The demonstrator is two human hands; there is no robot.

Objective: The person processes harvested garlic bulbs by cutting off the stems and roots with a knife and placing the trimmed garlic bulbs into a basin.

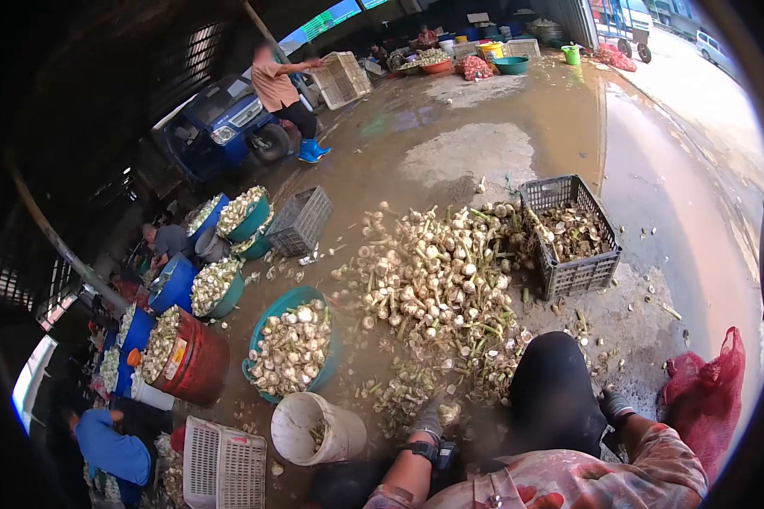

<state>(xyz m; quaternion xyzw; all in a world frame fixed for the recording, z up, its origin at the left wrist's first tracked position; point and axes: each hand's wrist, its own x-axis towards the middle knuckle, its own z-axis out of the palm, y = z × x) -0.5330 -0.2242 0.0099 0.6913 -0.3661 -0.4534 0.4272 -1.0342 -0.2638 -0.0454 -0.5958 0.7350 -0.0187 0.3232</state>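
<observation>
My left hand [429,418], in a grey glove with a watch at the wrist, is low over the trimmings, its fingers closed round a garlic bulb [450,413]. My right hand [616,404], also gloved, is beside my right knee. Its fingers look curled, but what they hold is too small and partly hidden to make out. In front of me lies a big heap of garlic bulbs with stalks [433,271]. Cut stalks and peelings [416,382] are strewn between the heap and my left hand. A teal basin of trimmed garlic [255,371] stands to the left.
A dark crate of scraps [598,273] borders the heap's right side. Close on my left are a white bucket [356,434] and a white crate [221,467]. A red net bag [705,394] lies right. Other people sit left; one person [280,89] carries a crate near a blue vehicle [229,127].
</observation>
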